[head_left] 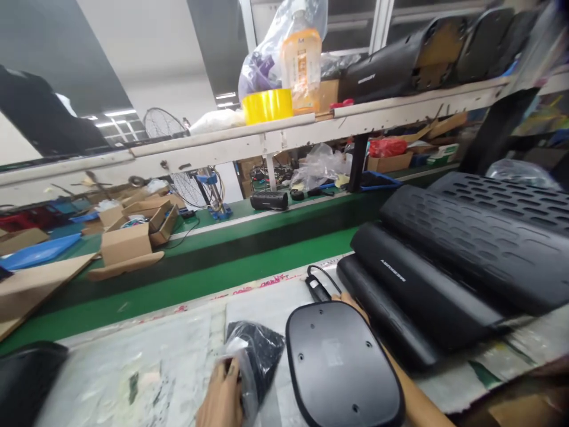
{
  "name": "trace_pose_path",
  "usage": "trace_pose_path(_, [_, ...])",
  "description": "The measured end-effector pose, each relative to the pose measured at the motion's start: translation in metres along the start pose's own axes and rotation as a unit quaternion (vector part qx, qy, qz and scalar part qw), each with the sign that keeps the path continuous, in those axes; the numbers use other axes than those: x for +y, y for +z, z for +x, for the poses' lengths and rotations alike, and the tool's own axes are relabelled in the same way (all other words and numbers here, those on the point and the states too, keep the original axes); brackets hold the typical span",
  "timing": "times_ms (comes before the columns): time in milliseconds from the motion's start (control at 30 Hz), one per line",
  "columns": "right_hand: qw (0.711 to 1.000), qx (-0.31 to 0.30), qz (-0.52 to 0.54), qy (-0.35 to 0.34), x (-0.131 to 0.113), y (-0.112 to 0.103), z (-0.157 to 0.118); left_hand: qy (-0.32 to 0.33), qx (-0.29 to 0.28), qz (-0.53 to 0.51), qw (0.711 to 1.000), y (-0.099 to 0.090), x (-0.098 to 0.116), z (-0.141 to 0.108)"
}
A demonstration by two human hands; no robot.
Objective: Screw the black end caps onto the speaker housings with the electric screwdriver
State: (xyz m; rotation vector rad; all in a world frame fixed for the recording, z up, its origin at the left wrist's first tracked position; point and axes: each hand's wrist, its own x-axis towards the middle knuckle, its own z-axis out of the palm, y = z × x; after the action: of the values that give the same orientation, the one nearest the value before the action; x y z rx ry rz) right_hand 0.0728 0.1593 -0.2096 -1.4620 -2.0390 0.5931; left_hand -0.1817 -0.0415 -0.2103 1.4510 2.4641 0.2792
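Observation:
My left hand (222, 396) pinches a clear plastic bag (253, 356) with a dark part inside, at the near edge of the bench. A black oval plastic panel (340, 365) with screw holes stands just right of it. My right hand (355, 305) is mostly hidden behind that panel; only fingertips at its top edge and my forearm (413, 397) under it show, so it seems to hold the panel. A black cable loop (317, 281) lies just beyond the panel.
Long black speaker housings (413, 290) and perforated grilles (480, 237) lie stacked at the right. A green conveyor belt (200, 279) runs across, with cardboard boxes (127, 243) and a small black speaker (269, 200) beyond. An overhead shelf (284, 139) carries yellow tape, a bottle and more housings.

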Motion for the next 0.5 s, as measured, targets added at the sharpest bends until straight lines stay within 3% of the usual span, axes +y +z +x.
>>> trace_pose_path(133, [0.998, 0.016, 0.064, -0.013, -0.015, -0.023, -0.007, 0.022, 0.004, 0.024, 0.999, 0.001, -0.004, 0.002])
trace_pose_path(267, [0.978, 0.117, 0.173, -0.002, -0.031, -0.050, -0.020, 0.043, 0.063, 0.041, 0.996, 0.005, -0.009, 0.003])
trace_pose_path(433, [0.919, 0.285, 0.271, 0.035, -0.039, -0.070, -0.048, 0.051, 0.169, 0.003, 0.984, 0.016, -0.010, 0.001])
trace_pose_path(500, [0.913, 0.292, 0.284, 0.031, -0.036, -0.078, -0.063, 0.053, 0.209, -0.022, 0.976, 0.018, -0.009, 0.000])
